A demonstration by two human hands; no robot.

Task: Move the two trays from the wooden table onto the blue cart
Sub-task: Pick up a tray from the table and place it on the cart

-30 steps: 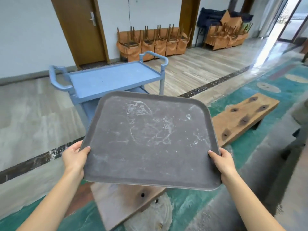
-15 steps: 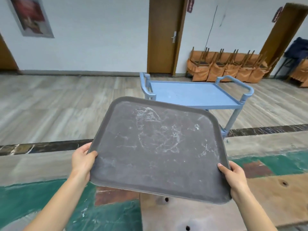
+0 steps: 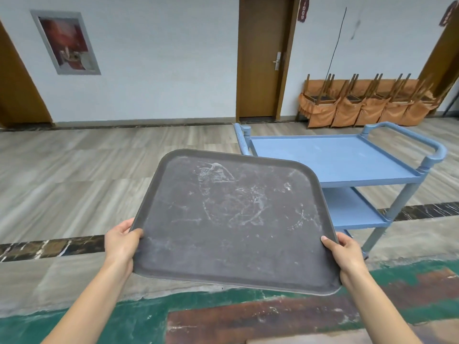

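Note:
A dark grey scuffed tray [image 3: 233, 219] is held in the air in front of me, tilted slightly. My left hand [image 3: 121, 242] grips its near left corner and my right hand [image 3: 345, 254] grips its near right corner. The blue cart [image 3: 330, 157] stands ahead to the right, its top shelf bare, a lower shelf below. The tray's far right corner overlaps the cart's near left side in the view. A second tray and the wooden table are not visible.
A brown door [image 3: 263, 58] is in the far wall. Stacked orange-covered chairs [image 3: 367, 103] line the wall behind the cart. A framed picture [image 3: 65, 43] hangs at left. Green and brown painted floor [image 3: 248, 316] lies below me.
My view has swung left; the wooden table has dropped out of sight and the cart now sits to the right of the tray. Both hands keep the same grip.

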